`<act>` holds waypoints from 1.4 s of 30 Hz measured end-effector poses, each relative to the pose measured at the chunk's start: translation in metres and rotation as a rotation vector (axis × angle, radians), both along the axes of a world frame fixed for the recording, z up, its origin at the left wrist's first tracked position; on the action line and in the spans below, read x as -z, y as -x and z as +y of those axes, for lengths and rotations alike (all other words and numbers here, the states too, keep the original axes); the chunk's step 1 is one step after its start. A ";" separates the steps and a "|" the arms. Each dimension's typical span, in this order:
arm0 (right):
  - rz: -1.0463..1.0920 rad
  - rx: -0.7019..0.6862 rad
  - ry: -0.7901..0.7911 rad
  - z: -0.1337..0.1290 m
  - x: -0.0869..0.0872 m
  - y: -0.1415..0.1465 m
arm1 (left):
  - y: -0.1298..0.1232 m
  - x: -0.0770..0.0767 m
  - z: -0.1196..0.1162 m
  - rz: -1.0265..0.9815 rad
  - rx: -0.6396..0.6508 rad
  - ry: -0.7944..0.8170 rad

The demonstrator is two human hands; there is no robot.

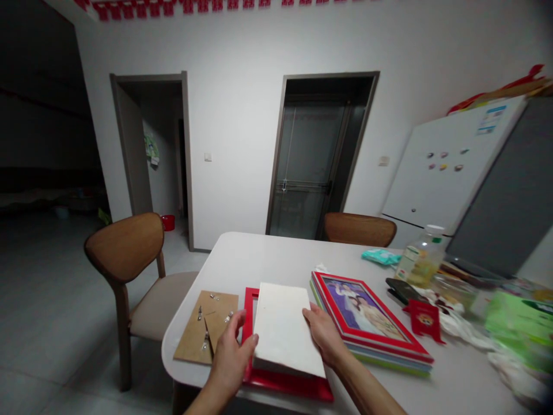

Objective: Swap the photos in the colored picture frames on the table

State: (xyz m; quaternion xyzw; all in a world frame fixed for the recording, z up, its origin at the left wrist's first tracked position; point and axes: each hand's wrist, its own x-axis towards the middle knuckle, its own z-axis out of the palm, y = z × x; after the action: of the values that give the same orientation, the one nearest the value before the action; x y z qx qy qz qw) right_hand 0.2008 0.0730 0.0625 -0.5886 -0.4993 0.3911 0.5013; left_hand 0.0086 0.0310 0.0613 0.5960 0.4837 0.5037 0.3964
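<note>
A white rectangular sheet or board (285, 328) is tilted slightly above a red frame (287, 385) near the table's front edge. My right hand (324, 334) grips the white board at its right edge. At the board's left edge is my left hand (228, 351), thumb and fingers apart, by the red frame's left side; nothing is gripped in it. A brown backing board (190, 340) with metal clips lies to the left, partly behind my left hand. On the right, a red-framed photo (367, 308) tops a stack of frames.
The white table (268, 253) also bears a bottle (421, 259), a teal packet (380, 256), a dark phone-like object (404, 291), a red card (424, 320), crumpled tissues and a green package (518, 328). Wooden chairs stand left (125, 248) and behind (360, 229).
</note>
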 end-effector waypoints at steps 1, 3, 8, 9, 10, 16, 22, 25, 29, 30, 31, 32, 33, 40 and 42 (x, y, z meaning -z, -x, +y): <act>-0.014 -0.019 0.009 0.002 0.002 -0.006 | 0.002 0.003 -0.001 0.149 0.010 -0.004; -0.024 -0.050 0.029 0.004 0.009 -0.013 | 0.004 0.008 -0.005 0.428 0.053 -0.022; -0.104 -0.029 0.064 0.012 0.022 -0.009 | 0.000 0.011 -0.014 0.754 0.169 -0.076; -0.119 -0.011 0.064 0.014 0.023 -0.007 | -0.001 0.010 -0.014 0.783 0.184 -0.089; -0.136 0.011 0.062 0.015 0.024 -0.005 | -0.001 0.009 -0.014 0.809 0.201 -0.099; -0.174 0.067 0.029 0.023 0.025 -0.001 | -0.004 0.009 -0.016 0.912 0.230 -0.125; -0.160 0.078 -0.017 0.026 0.029 0.000 | -0.009 0.003 -0.020 0.921 0.261 -0.160; -0.216 0.055 -0.033 0.027 0.030 0.000 | -0.010 0.005 -0.022 0.935 0.305 -0.143; -0.404 -0.022 -0.019 0.026 0.028 0.003 | -0.012 0.010 -0.023 0.964 0.286 -0.141; -0.433 -0.027 -0.019 0.025 0.028 0.004 | -0.012 0.010 -0.023 0.972 0.288 -0.148; -0.451 -0.022 -0.025 0.025 0.027 0.005 | -0.013 0.010 -0.022 0.980 0.294 -0.154; -0.484 -0.017 -0.031 0.024 0.026 0.006 | -0.013 0.009 -0.022 0.990 0.302 -0.158; -0.533 -0.009 -0.034 0.023 0.025 0.008 | -0.014 0.007 -0.021 0.999 0.310 -0.159; -1.072 0.065 0.035 0.009 0.026 0.018 | -0.016 -0.001 -0.021 1.035 0.327 -0.169; -1.141 0.067 0.000 0.005 0.028 0.020 | -0.017 -0.002 -0.022 1.056 0.343 -0.158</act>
State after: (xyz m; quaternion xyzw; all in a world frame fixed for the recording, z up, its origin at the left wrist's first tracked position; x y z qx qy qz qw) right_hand 0.1807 0.0785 0.0348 -0.7221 -0.6718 -0.0048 0.1647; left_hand 0.0255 0.0093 0.0637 0.8654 0.4732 0.0998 0.1307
